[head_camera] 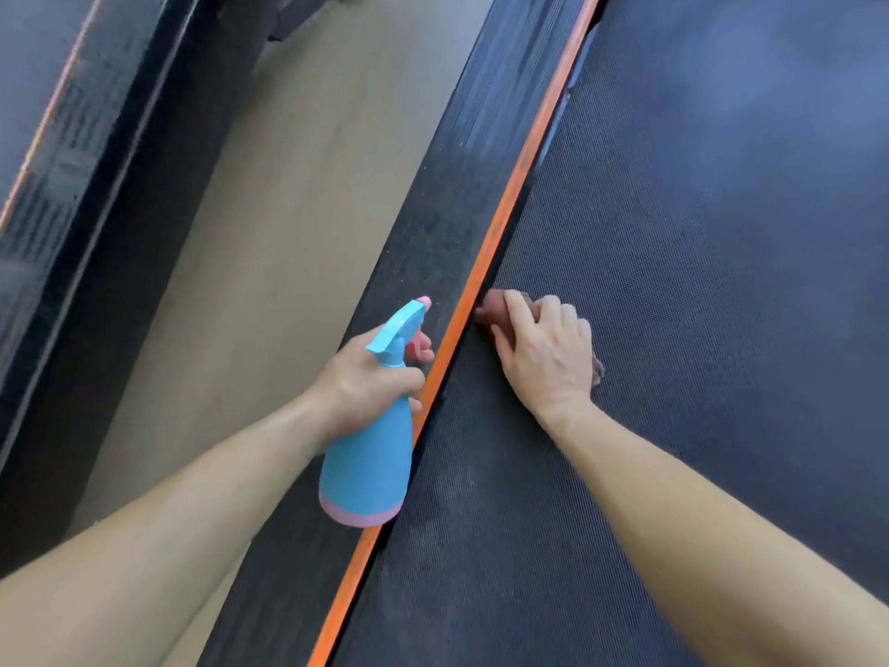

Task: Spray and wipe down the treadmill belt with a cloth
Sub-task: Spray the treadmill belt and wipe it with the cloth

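Note:
The dark textured treadmill belt (697, 262) fills the right half of the view. My right hand (543, 349) presses a reddish-brown cloth (495, 308) flat on the belt, right against its left edge by the orange stripe (510, 199). Most of the cloth is hidden under my fingers; a corner pokes out at the far side of the hand. My left hand (370, 382) grips a blue spray bottle (370, 464) with a pink base and pink nozzle, held upright over the black side rail (433, 223), nozzle pointing up the rail.
A beige floor strip (269, 223) runs left of the rail. Another dark machine frame (82, 185) with an orange line lies at the far left. Faint pale smudges mark the belt near my right forearm.

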### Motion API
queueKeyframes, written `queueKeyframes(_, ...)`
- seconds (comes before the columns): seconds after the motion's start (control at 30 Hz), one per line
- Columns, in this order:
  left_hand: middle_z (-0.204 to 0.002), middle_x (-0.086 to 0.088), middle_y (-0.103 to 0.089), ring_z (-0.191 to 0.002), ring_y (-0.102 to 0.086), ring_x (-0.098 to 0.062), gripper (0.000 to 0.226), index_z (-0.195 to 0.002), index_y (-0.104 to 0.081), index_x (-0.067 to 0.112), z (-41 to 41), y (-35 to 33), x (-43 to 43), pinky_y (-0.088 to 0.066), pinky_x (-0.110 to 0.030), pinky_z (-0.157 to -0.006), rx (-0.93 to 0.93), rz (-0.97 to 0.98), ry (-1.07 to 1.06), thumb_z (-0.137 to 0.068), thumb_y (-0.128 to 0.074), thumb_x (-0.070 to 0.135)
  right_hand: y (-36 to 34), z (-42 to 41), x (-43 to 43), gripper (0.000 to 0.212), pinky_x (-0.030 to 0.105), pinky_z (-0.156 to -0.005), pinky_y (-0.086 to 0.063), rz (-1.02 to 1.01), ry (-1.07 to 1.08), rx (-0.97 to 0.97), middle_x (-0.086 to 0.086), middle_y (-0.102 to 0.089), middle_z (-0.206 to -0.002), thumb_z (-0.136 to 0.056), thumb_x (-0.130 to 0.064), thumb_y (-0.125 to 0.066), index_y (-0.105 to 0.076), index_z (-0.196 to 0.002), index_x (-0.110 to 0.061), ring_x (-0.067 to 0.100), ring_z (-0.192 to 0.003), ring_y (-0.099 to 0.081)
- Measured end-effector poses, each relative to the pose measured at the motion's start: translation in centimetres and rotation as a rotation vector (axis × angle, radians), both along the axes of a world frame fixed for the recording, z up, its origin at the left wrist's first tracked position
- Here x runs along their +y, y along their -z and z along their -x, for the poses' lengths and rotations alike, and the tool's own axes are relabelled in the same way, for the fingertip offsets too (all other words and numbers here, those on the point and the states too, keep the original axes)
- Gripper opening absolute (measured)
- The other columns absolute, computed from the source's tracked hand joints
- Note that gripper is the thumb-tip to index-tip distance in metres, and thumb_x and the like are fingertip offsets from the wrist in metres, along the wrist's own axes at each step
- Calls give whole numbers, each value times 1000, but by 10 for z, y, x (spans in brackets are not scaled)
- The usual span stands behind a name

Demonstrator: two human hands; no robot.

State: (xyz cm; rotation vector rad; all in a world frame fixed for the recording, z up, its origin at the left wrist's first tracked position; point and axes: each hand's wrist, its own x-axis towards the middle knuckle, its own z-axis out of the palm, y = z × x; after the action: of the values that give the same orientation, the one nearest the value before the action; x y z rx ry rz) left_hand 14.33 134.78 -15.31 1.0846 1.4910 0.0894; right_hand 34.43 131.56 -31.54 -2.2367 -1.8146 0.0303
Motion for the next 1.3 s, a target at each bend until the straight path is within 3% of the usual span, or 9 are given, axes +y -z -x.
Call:
queueKeyframes(0.2, -117, 1, -72, -79, -73, -21, 59, -120, -69, 36, -19, -1, -27, -62, -53, -93, -6, 57, 59, -65, -60, 17, -6, -22, -167, 46, 45, -70, -44, 124, 5, 120, 9, -54, -99, -95, -52, -55, -55, -133, -25, 33, -83, -53)
queueKeyframes(0.3, -121, -3, -71, -81, -73, -22, 56, -115, -68, 42, -28, -1, -47, -64, -45, -88, -45, 85, 79, -65, -60, 17, -5, -32, -211, 50, 47, -69, -44, 178, 158, 134, 13, -54, -103, -89, -44, -70, -53, -132, -26, 36, -84, -53)
queueKeyframes(0.43, -119, 2, -72, -82, -76, -23, 60, -120, -68, 41, -30, 12, -74, -65, -44, -87, -61, 112, 131, -65, -61, 18, 10, -24, -208, 45, 47, -68, -43, 91, 197, 80, 16, -56, -101, -91, -42, -66, -56, -130, -21, 35, -82, -53)
queueKeyframes(0.6, -123, 0, -70, -78, -75, -23, 66, -130, -63, 41, -23, 20, -102, -54, -16, -63, -52, 85, 209, -86, -60, -7, 14, -31, -211, 48, 44, -68, -43, 6, 164, 78, 13, -57, -101, -93, -50, -53, -60, -128, -18, 34, -81, -53)
queueKeyframes(0.67, -124, -4, -69, -79, -73, -25, 67, -127, -63, 44, -23, 16, -112, -57, -19, -65, -47, 63, 202, -86, -59, -9, 10, -29, -211, 49, 44, -68, -44, 15, 173, 100, 11, -56, -100, -93, -51, -52, -61, -128, -19, 33, -82, -53)
queueKeyframes(0.83, -122, 0, -69, -80, -78, -30, 72, -131, -63, 46, -19, 13, -133, -59, -45, -95, -21, 45, 200, -65, -59, 18, -4, -25, -222, 47, 46, -73, -47, 79, 201, 196, 10, -55, -103, -95, -50, -53, -57, -133, -21, 34, -87, -53)
queueKeyframes(1.07, -119, 5, -70, -84, -78, -26, 75, -135, -56, 57, -17, 15, -145, -60, -32, -85, -32, -56, 143, -77, -61, 10, 2, -26, -246, 49, 47, -73, -47, 113, 130, 171, 13, -57, -104, -94, -46, -58, -53, -136, -20, 34, -87, -55)
queueKeyframes(1.23, -113, 1, -71, -75, -78, -21, 59, -133, -63, 37, -6, 11, -156, -60, -31, -83, 47, -41, 125, -81, -63, 9, 3, -26, -244, 51, 48, -73, -47, 120, 107, 156, 13, -56, -106, -95, -49, -49, -51, -137, -20, 34, -88, -54)
queueKeyframes(1.3, -101, 0, -72, -77, -78, -21, 55, -127, -66, 23, 0, 15, -158, -64, -43, -88, 101, -19, 86, -72, -63, 21, 2, -25, -243, 51, 47, -74, -47, 117, 127, 173, 12, -56, -106, -96, -50, -49, -52, -137, -19, 33, -88, -54)
